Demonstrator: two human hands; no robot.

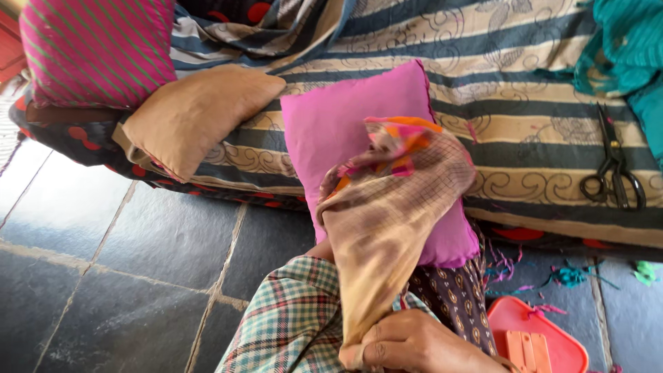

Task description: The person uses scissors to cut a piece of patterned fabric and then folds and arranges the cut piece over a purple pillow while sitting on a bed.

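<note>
1. The right hand point(414, 343) pinches the lower end of a tan checked fabric cover point(387, 228).
2. The left hand is hidden inside it; finger state unclear.
3. The cover lies over a pink square cushion point(338, 124).

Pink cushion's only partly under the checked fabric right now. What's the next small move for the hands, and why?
Probably draw the checked fabric further over the pink cushion: the right hand pinches its lower end, the left arm disappears beneath the cloth, and most of the cushion's top remains bare.
</note>
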